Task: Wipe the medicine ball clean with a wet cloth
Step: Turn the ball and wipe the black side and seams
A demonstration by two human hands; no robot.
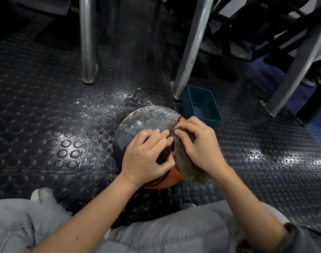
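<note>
From the head camera, one medicine ball (146, 125) sits on the floor directly under the grip, between the person's two knees (174, 230) and just short of the tub. It is a sphere with no long axis; its pebbled grey panel, filmed with pale dust, faces up and away from the grip, and its orange panel with dark seam lines faces back toward the person, below the wrists. One cloth (185, 161), brownish and limp with a frayed, fuzzy end, is draped on the ball's near right side, its long axis running from the fingertips back toward the right wrist. The right hand (199, 143) lies on it with fingers curled, bunching and pinching the fabric against the ball. The left hand (146, 157) is arched over the top of the ball, fingers bent, tips meeting the cloth's edge; whether they pinch it I cannot tell. Just beyond the grip to the right stands one rectangular teal plastic tub (201, 106), open side up. Beyond the grip to the left, white powder (105, 105) speckles the black rubber floor mat (46, 125) with its round raised studs. Farther beyond rise three shiny metal tube legs (87, 42), each ending in a foot on the mat
</note>
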